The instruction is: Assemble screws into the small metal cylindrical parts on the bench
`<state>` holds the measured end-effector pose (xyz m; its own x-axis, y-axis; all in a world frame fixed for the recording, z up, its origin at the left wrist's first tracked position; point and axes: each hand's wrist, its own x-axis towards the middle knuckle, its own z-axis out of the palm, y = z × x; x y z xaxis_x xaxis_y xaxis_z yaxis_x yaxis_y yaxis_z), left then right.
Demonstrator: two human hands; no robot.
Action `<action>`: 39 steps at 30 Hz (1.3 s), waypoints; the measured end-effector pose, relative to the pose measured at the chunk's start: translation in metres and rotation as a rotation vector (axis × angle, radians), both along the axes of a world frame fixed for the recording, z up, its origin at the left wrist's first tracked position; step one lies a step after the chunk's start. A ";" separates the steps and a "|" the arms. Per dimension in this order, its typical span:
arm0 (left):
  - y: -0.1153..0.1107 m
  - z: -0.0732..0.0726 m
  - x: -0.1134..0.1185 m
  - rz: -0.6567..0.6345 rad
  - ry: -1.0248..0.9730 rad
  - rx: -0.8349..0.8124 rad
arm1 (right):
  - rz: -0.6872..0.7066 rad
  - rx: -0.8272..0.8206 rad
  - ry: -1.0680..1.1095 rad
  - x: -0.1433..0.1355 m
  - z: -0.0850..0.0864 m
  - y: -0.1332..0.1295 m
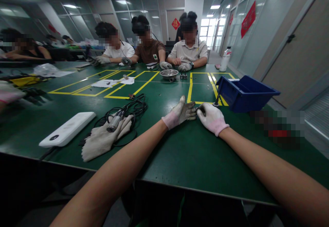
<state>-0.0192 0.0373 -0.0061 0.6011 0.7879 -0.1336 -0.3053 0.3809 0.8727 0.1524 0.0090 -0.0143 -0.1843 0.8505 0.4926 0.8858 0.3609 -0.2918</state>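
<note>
My left hand, in a white and pink work glove with darkened fingers, is held over the green table. Its fingers are stretched out and the thumb points up. Facing it, my right hand wears a matching glove, with thumb and fingers pinched together. A small dark bit shows at the right fingertips, close to the left fingers, too small to name. Just beyond my right hand, a dark metal part with a round base stands beside a blue plastic bin.
To the left lie a white power strip, grey gloves and a metal cylinder with black cable. A steel bowl sits ahead, near small metal parts. Gloved co-workers sit opposite. A bottle stands far right.
</note>
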 end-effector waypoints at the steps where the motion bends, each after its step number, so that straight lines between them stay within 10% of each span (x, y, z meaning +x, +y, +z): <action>1: 0.000 0.000 0.000 0.000 0.002 -0.002 | -0.004 -0.001 0.001 0.000 0.000 0.000; 39: 0.004 0.004 -0.010 0.050 -0.008 0.065 | 0.068 0.023 0.049 0.004 -0.004 0.007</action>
<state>-0.0290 0.0414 -0.0016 0.5612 0.8241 -0.0769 -0.3297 0.3078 0.8925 0.1561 0.0158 -0.0182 -0.2164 0.8249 0.5222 0.8437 0.4271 -0.3252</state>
